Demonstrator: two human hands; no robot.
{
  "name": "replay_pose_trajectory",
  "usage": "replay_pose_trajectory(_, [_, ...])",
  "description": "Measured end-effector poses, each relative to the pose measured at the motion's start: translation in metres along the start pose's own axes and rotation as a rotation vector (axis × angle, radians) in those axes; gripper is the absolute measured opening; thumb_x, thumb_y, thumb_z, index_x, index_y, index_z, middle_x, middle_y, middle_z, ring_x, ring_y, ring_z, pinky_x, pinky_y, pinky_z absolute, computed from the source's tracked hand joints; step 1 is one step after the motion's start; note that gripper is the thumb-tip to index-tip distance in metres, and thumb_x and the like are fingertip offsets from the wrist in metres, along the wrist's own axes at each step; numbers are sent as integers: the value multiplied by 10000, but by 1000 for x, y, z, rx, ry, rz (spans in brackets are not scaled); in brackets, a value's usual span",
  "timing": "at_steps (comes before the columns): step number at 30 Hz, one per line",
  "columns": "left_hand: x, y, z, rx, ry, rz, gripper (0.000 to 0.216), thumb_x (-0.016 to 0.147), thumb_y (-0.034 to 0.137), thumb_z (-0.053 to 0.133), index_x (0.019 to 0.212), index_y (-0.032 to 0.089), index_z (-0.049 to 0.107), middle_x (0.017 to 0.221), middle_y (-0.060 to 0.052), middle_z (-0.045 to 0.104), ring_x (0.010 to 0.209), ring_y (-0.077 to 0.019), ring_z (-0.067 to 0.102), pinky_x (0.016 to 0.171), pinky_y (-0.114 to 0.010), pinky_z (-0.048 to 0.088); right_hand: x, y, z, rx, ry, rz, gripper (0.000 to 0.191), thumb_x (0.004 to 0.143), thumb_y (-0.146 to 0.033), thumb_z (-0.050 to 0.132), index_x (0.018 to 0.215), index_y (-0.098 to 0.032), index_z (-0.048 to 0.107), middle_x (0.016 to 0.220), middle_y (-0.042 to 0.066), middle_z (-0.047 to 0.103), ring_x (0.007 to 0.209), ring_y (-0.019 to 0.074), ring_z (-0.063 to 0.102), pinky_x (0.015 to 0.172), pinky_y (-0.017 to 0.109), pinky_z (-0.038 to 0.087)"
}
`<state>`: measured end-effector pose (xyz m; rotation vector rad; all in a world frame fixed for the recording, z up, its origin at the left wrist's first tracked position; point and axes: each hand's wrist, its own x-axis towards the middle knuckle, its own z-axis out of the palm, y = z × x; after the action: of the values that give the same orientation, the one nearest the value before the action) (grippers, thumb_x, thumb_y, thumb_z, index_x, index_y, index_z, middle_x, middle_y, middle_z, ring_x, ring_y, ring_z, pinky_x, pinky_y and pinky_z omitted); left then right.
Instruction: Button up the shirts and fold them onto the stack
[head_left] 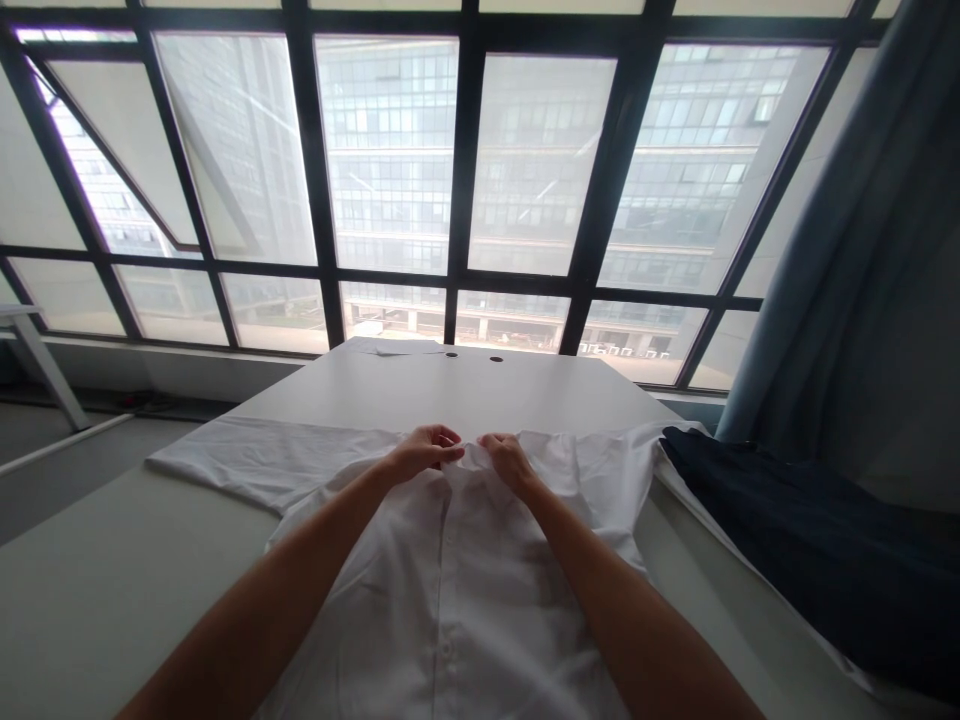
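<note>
A white button-up shirt (495, 570) lies spread front side up on the white table (82, 610), its collar end away from me and its sleeves out to both sides. My left hand (427, 450) pinches the collar area just left of the button line. On the other side, my right hand (507, 458) grips the cloth at the collar, a short gap from the left. A small stretch of white fabric shows between the two hands. Buttons run down the middle of the shirt toward me. Both forearms reach across the shirt front.
Dark navy clothing (810, 540) lies on white cloth along the table's right side. Sheets of paper (405, 347) and two round cable holes are at the far edge. Beyond stand large framed windows (394, 160), with a grey-blue curtain (840, 260) at right.
</note>
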<state>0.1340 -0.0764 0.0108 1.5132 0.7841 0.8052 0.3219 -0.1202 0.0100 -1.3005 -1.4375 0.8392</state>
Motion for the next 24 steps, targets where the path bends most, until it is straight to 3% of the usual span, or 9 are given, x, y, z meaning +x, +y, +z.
replay_pose_trajectory(7, [-8,11,-17,-162,-39,-284,517,467,164,930,911,130,667,829,-45,681,706,-149,651,666,-271,533,3,5,3,9,85,-22,316,712,-464,521,545,-212,427,494,-71,308,501,94,280,478,239,250])
replay_pose_trajectory(10, [-10,12,-19,-164,-1,-327,499,480,113,911,909,125,656,794,-42,679,670,-153,650,653,-283,538,7,10,4,-58,128,-88,379,729,-533,520,547,-210,439,506,-67,338,507,95,304,494,242,273])
replay_pose_trajectory(15, [-6,9,-12,-353,35,-215,556,530,70,870,1027,145,633,823,-38,679,720,-146,651,694,-274,515,7,13,3,-262,222,-159,357,806,-513,493,660,-192,550,568,-19,517,547,134,457,559,256,340])
replay_pose_trajectory(19, [-2,6,-1,-473,20,-98,607,576,90,847,1128,140,598,830,-46,681,671,-111,613,620,-223,441,3,13,1,-443,274,-212,233,850,-387,498,803,-188,610,708,37,643,636,171,559,620,268,373])
replay_pose_trajectory(24, [0,2,11,-483,175,-10,542,580,123,824,1067,158,586,818,-17,666,683,-110,607,638,-225,432,-4,6,0,-640,376,-472,184,864,-232,485,928,-172,647,987,90,659,886,202,583,824,312,390])
